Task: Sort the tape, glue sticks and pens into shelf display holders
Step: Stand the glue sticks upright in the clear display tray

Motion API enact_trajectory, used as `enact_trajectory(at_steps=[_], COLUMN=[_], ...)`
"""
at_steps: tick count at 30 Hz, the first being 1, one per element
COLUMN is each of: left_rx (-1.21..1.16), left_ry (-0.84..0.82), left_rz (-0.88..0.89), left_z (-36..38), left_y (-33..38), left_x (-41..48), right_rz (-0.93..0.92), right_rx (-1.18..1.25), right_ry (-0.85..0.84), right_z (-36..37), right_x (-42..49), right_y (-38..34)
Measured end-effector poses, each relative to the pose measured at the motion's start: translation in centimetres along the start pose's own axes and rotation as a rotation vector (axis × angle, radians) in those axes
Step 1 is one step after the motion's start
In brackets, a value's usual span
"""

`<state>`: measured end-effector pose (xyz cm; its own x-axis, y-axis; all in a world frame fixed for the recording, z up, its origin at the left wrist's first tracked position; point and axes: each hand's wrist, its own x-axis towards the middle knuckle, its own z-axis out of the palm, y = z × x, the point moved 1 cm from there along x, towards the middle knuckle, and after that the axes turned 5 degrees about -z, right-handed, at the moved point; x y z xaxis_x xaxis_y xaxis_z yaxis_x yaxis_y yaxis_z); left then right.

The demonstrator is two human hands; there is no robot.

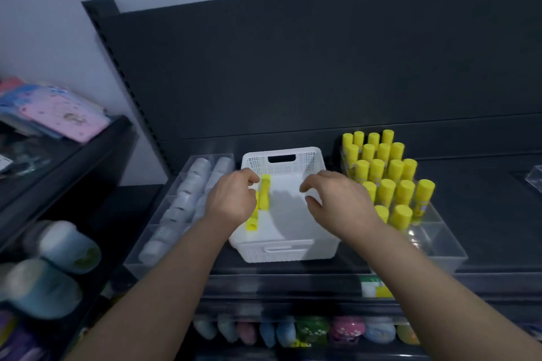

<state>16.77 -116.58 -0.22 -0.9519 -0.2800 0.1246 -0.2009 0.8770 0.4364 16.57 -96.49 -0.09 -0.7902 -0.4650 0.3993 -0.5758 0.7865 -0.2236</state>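
The white perforated basket [281, 246] stands on the dark shelf [484, 214], directly under both hands. The left hand [231, 199] is positioned over the left side of the basket with its fingers curled; it grips two yellow glue sticks [265, 195], which project from its thumb side, one near the fingertips and one lower, beside the wrist. The right hand [337, 202] is held above the right side of the basket, fingers and thumb bent into a loose claw with a gap between them; nothing is visible in its grasp. Just to the outside of the right hand, a clear acrylic holder [440, 240] carries the standing glue sticks [387, 173], upright in rows with yellow caps on top; its compartments nearest the person hold no sticks. Just to the outside of the left hand, a clear divided tray [137, 261] holds rows of pale tape rolls [187, 187]. Below both forearms, a lower shelf level shows a row of coloured rounded items [346, 328], too blurred to identify.
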Motion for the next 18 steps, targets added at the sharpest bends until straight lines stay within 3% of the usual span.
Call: enact_trajectory(at_steps=[5,13,18], left_rx=[0.084,0.057,0.021], left_ry=[-0.010,-0.063,-0.059], left_rz=[0.020,0.120,0.195], left_z=[-0.8,-1.2,-1.4], left_y=[-3.3,-5.3,-3.9], left_x=[2.5,6.0,7.3], right_rz=[0.095,0.208,0.321], right_rx=[0.006,-0.043,-0.126], right_ry=[-0.263,-0.533,-0.582], right_z=[5.2,11.5,11.3], right_x=[4.3,10.0,9.3], right_y=[-1.5,-3.9,-2.9])
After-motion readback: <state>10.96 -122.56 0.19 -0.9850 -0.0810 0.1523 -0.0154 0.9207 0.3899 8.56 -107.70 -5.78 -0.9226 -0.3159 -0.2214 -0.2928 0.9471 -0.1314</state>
